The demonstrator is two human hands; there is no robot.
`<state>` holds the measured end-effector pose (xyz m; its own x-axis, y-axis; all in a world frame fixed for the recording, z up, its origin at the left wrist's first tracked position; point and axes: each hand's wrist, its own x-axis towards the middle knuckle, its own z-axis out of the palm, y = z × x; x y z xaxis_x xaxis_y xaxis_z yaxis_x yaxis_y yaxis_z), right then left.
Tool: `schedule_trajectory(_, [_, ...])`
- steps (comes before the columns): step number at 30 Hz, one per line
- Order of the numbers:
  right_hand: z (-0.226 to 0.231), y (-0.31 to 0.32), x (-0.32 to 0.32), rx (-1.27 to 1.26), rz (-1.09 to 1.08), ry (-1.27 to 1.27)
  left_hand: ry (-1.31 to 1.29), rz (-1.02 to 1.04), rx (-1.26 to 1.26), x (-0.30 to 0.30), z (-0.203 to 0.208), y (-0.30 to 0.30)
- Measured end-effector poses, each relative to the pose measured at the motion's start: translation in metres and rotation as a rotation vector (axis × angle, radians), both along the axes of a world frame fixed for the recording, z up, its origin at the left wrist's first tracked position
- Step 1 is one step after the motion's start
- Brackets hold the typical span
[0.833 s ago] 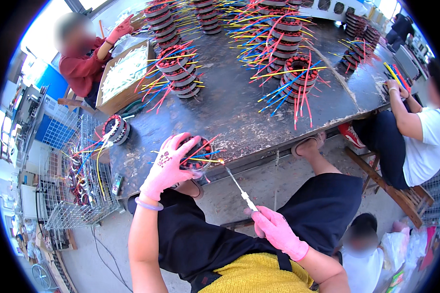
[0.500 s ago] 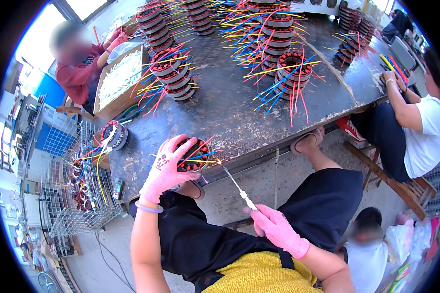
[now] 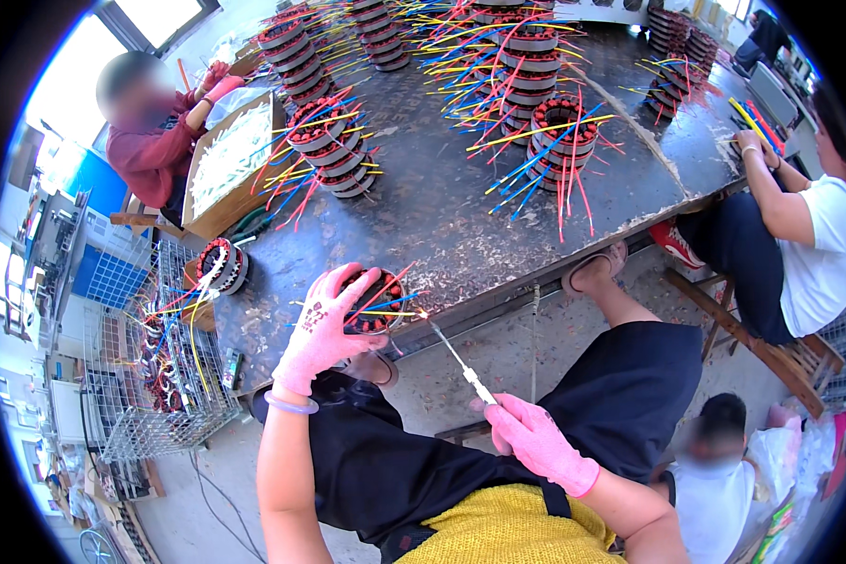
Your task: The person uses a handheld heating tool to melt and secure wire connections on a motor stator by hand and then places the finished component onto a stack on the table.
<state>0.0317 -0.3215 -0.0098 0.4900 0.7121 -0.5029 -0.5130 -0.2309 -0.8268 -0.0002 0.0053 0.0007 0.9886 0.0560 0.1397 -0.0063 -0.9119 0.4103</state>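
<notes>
Fingers (image 3: 355, 289) still around wire-wound ring (image 3: 383, 293) and white-handled tool (image 3: 475, 380), co-worker's hand (image 3: 225, 88) now lower

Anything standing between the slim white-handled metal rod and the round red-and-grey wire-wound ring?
Nothing visible. From the pink-gloved right hand, the rod points across open space, its glowing tip beside the thin yellow wire of the ring. The pink-gloved left hand holds the ring's left side.

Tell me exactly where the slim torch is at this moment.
In the head view, the slim torch is just right of and below centre, held in the right hand, its glowing tip beside the stator in the left hand.
</notes>
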Motion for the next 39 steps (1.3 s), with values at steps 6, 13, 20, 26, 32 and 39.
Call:
schedule_trajectory(6, [-0.004,-0.002,0.000,-0.023,0.028,-0.056,0.011,0.004,-0.002,-0.001,0.001,0.000])
schedule_trajectory(13, [-0.011,-0.002,-0.002,-0.018,0.038,-0.071,0.034,0.015,-0.006,-0.001,0.001,-0.001])
schedule_trajectory(20, [0.000,-0.002,0.001,-0.031,0.059,-0.128,0.046,0.023,-0.007,-0.001,0.002,-0.001])
schedule_trajectory(26, [-0.002,-0.001,0.001,-0.028,0.056,-0.113,0.036,0.016,-0.002,-0.001,0.001,-0.001])
schedule_trajectory(32, [-0.001,-0.001,0.002,-0.050,0.071,-0.141,0.031,0.014,0.004,-0.001,0.002,-0.002])
schedule_trajectory(39, [-0.006,-0.001,0.000,-0.003,0.033,-0.101,0.016,0.022,-0.004,0.000,0.002,-0.003])
